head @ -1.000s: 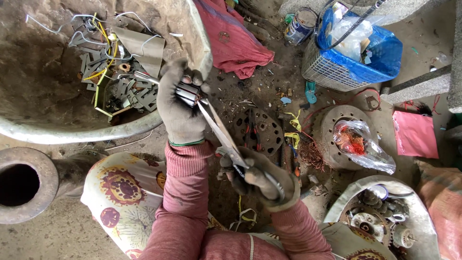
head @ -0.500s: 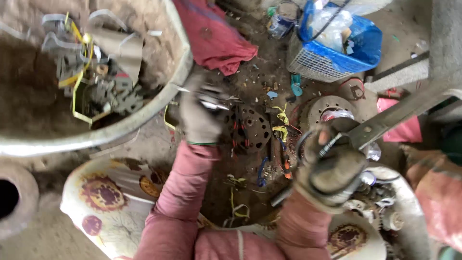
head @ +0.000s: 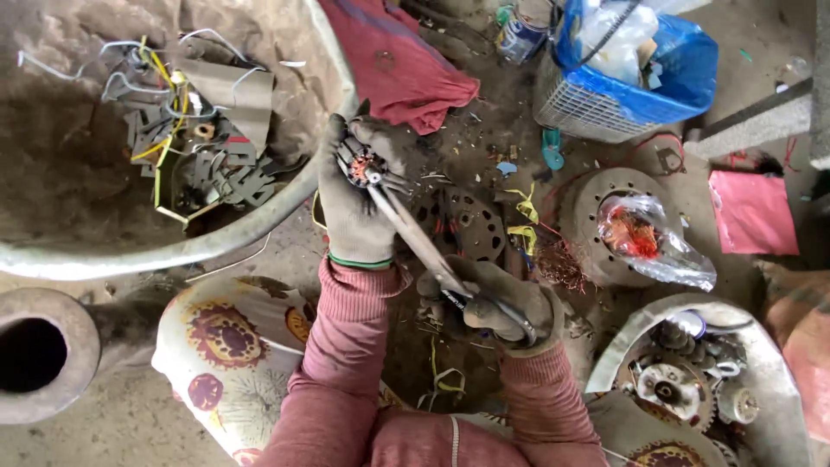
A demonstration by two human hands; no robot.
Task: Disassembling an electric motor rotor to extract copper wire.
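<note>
At the centre we see a small motor core (head: 363, 167), a round piece with copper windings showing at its face, held above the littered ground just beside the rim of a large metal basin (head: 259, 227). The left hand (head: 356, 203), in a grey work glove, is closed around this core and grips it from below and behind. The tips of a long pair of pliers (head: 415, 238) meet the core at its face; the tool runs down and to the right from there. The right hand (head: 497, 304), also gloved, is clamped on the pliers' handles. The two hands are apart, joined only by the tool between them. Both arms wear pink ribbed sleeves (head: 346, 346).

Inside the basin lie flat metal plates, grey and yellow wires (head: 164, 112) and a piece of card. Under the hands, on the ground, we note a dark perforated metal disc (head: 471, 227), yellow scraps and a tangle of copper wire (head: 562, 264). To the right lies a round metal housing (head: 596, 216) with a clear plastic bag (head: 653, 246) on it. Above it stands a white basket (head: 579, 108) lined with blue plastic, and near it a red cloth (head: 398, 69). At lower right a second basin (head: 622, 346) holds gears and small motor parts. At lower left we see a pipe opening (head: 35, 355) and a flowered cloth (head: 225, 355).
</note>
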